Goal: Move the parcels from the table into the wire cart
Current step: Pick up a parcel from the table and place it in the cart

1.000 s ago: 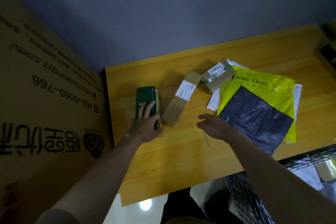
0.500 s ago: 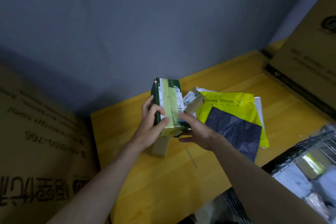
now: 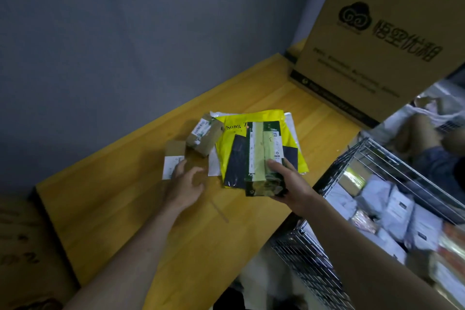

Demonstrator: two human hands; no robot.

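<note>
The right hand [image 3: 289, 184] grips a dark green box-shaped parcel with a pale green strip and white label [image 3: 264, 158] by its near end, holding it above the yellow wooden bench [image 3: 125, 209] and over a yellow-and-black plastic mailer bag [image 3: 289, 133]. The left hand [image 3: 185, 185] hangs just above the bench, fingers loosely spread and holding nothing, its fingertips at a long brown cardboard box with a white label [image 3: 173, 156]; contact is hard to judge. A small taped brown carton [image 3: 205, 137] sits beside it. The chrome wire cart [image 3: 364, 158], already holding parcels, stands to the right of the bench.
</note>
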